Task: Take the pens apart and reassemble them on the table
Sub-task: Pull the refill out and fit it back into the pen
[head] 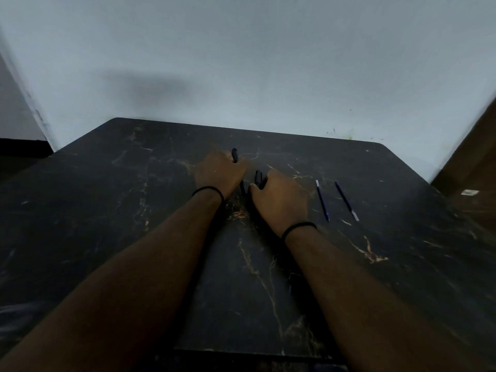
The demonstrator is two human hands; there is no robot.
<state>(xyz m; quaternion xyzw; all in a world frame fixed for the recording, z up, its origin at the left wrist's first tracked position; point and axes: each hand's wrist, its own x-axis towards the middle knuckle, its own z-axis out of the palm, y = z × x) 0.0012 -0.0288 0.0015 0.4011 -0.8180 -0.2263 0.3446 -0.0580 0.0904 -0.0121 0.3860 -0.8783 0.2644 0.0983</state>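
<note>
Both of my hands rest near the middle of the dark marbled table point(107, 237). My left hand point(218, 174) grips a black pen part point(234, 155) whose end sticks up past the fingers. My right hand point(279, 200) holds another black pen part point(258, 178), its tip showing beside the thumb. A thin dark piece point(243, 187) runs down between the two hands. Two slim blue refills lie flat to the right of my right hand: one nearer point(322, 200), one farther right point(346, 201). The fingers are mostly hidden behind the backs of the hands.
A pale wall point(241, 63) stands just behind the table's far edge. A brown wooden surface point(472, 170) rises at the right, with a small white object point(469, 192) beside it. Black bands circle both wrists.
</note>
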